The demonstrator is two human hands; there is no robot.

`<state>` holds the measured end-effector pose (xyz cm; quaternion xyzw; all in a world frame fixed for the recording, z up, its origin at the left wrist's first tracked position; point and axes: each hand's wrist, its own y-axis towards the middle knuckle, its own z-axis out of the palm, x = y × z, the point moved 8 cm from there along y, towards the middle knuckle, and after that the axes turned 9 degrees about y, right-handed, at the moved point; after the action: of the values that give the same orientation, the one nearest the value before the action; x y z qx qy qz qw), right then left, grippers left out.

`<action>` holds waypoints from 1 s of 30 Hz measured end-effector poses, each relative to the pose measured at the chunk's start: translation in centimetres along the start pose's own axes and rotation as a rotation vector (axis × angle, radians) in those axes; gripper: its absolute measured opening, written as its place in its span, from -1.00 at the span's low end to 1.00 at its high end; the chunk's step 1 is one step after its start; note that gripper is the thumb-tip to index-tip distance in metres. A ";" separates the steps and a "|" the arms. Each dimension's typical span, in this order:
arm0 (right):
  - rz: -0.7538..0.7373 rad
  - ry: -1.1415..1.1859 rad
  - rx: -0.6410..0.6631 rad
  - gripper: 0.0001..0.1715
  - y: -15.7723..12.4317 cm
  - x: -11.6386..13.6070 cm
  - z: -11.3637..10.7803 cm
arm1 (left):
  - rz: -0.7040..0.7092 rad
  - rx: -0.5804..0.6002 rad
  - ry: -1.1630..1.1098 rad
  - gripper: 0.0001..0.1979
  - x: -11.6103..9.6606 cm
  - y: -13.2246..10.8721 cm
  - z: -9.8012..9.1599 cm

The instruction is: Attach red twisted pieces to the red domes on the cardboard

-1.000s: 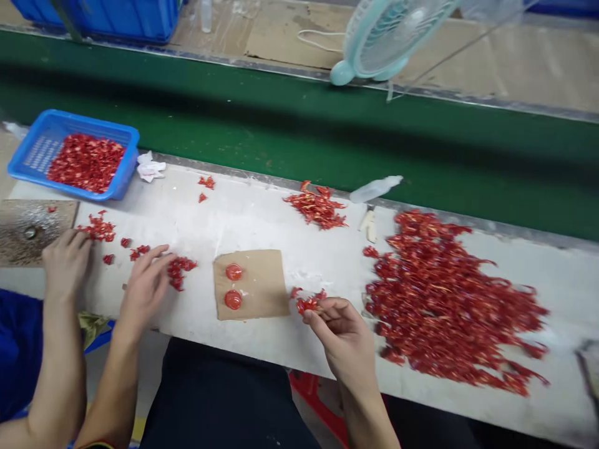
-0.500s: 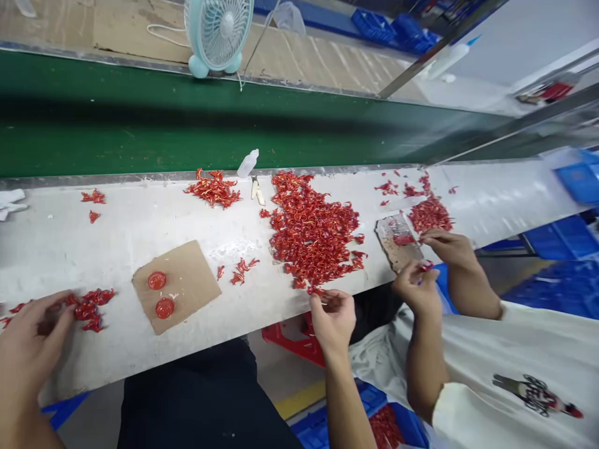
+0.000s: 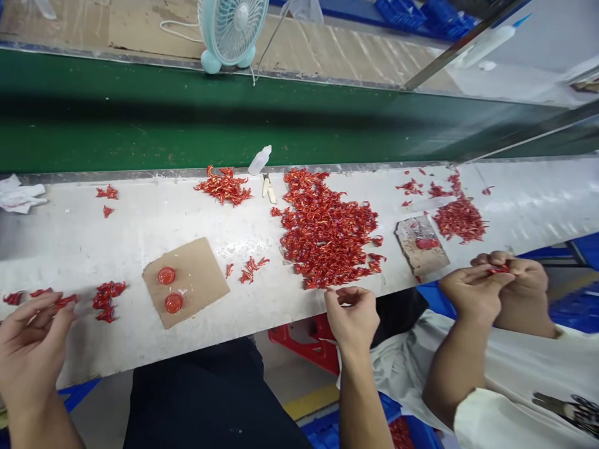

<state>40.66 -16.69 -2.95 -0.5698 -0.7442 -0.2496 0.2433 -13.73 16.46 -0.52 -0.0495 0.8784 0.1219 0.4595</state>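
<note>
At the left end of the white worktable, my left hand (image 3: pixel 35 337) pinches a small glossy red piece (image 3: pixel 65 301) between thumb and fingers. A little cluster of red pieces (image 3: pixel 108 300) lies just right of it. My right hand (image 3: pixel 354 318) is closed in a pinch at the near edge of a large heap of red pieces (image 3: pixel 327 231); what its fingertips hold, if anything, is too small to make out. Between my hands a cardboard sheet (image 3: pixel 201 268) carries two round red containers, one farther (image 3: pixel 166 275) and one nearer (image 3: pixel 173 302).
A smaller red pile (image 3: pixel 224 186), a white squeeze bottle (image 3: pixel 260 160) and a pale-handled tool (image 3: pixel 268 189) sit along the back edge. A fan (image 3: pixel 234 31) stands on the shelf. At right, a co-worker's hands (image 3: pixel 491 284) hold a red piece near another cardboard (image 3: pixel 423 255).
My left hand has left the cluster and now holds a red piece up beside it. My right hand stays by the heap's near edge. The co-worker's hands have come together, away from their cardboard.
</note>
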 end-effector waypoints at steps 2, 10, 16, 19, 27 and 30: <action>-0.055 0.033 0.023 -0.69 -0.6 1.7 0.2 | 0.013 -0.062 -0.108 -0.64 -1.6 -1.1 0.3; -0.438 0.218 0.757 -0.78 -7.7 11.9 9.5 | -0.081 0.541 -0.463 -0.83 -5.8 -7.7 8.5; -0.598 0.148 0.796 -0.74 -7.9 13.8 11.3 | -0.165 0.728 -0.446 -0.69 -5.7 -10.2 10.2; -0.633 0.147 0.822 -0.72 -7.3 13.0 11.0 | -0.261 0.719 -0.520 -0.69 -5.4 -9.8 10.3; -0.329 0.070 0.629 -0.73 -5.6 9.7 9.4 | -0.361 0.673 -0.592 -0.83 -4.2 -9.2 10.5; -0.200 0.051 0.653 -0.64 -6.1 9.2 10.3 | -0.350 0.678 -0.607 -0.85 -4.5 -9.5 10.7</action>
<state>31.80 -4.73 -5.42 -0.3796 -0.8307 -0.0348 0.4058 -0.72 10.00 -4.27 -0.0061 0.6736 -0.2412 0.6986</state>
